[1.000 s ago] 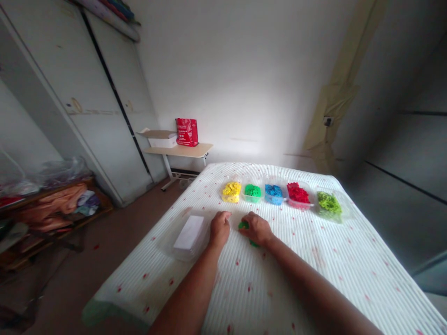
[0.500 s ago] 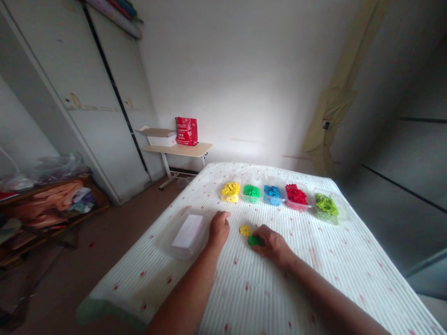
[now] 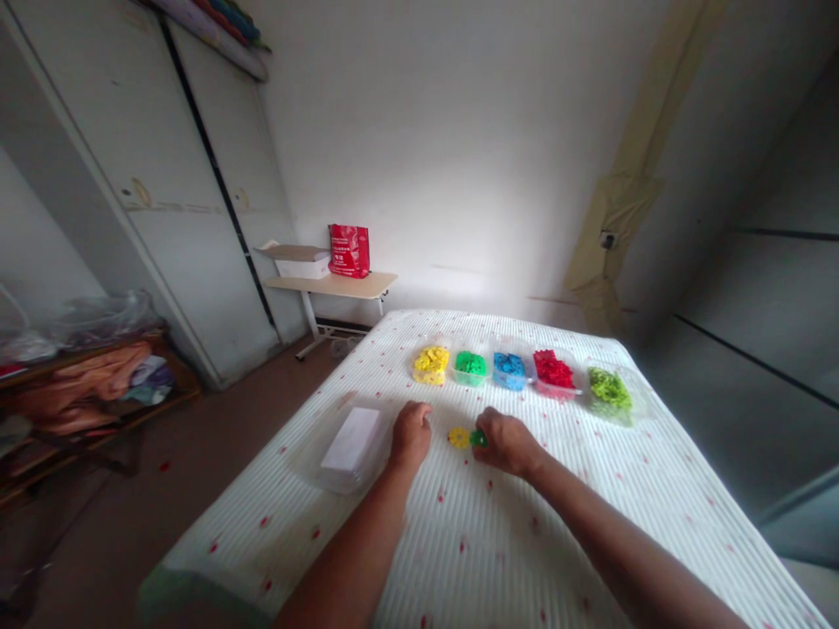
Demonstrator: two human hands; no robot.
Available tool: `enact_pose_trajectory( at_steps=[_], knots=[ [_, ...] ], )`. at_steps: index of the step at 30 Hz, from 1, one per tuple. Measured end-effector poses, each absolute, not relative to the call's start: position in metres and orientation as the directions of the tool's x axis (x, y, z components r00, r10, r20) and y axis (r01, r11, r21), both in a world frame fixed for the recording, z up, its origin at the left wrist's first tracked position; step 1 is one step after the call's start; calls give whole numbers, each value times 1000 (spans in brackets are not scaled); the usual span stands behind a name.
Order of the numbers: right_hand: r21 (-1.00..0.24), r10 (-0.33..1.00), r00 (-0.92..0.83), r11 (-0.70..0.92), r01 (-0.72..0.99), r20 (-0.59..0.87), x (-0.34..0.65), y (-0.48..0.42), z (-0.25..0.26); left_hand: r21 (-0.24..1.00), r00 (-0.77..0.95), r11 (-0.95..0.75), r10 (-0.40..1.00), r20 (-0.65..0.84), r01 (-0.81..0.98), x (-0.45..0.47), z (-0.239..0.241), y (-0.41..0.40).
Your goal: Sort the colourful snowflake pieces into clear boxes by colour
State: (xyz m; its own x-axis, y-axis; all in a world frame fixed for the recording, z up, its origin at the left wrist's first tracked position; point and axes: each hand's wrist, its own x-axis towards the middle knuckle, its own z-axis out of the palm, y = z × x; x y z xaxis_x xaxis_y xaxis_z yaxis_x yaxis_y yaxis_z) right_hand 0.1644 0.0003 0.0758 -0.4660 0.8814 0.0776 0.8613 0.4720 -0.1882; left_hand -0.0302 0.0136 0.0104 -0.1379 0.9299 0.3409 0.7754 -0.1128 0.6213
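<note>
My right hand (image 3: 508, 444) pinches a green notched plastic disc (image 3: 479, 438) just above the quilted cloth. The disc's left edge meets or overlaps a yellow flower-shaped disc (image 3: 459, 438); whether the two are joined I cannot tell. To the left, my left hand (image 3: 412, 432) rests on the cloth in a loose fist, with no object showing in it. Beside that hand stands a clear plastic tray (image 3: 344, 482) with a white rectangular block or box (image 3: 354, 439) inside.
Along the far side stand clear tubs of yellow pieces (image 3: 431, 360), green pieces (image 3: 470, 363), blue pieces (image 3: 509, 365), red pieces (image 3: 554, 370) and lime pieces (image 3: 608, 387). A small side table (image 3: 367, 285) behind holds a red bag (image 3: 350, 251) and a white box (image 3: 301, 265).
My right hand has moved the green disc slightly up and away from me, tilting it beside the yellow disc. My left hand keeps its place.
</note>
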Motion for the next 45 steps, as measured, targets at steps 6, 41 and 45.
enact_pose_trajectory(
  at_steps=[6, 41, 45],
  knots=[
    [-260, 895, -341, 416, 872, 287, 171, 63, 119, 612, -90, -160, 930, 357, 775, -29, 10, 12],
    [-118, 820, -354, 448, 886, 449, 288, -35, 19, 344, -146, -11, 891, 429, 939, -17, 122, 82],
    [-124, 822, -347, 443, 888, 452, 287, -36, 22, 344, -73, -101, 885, 459, 933, -7, 92, 65]
  ],
)
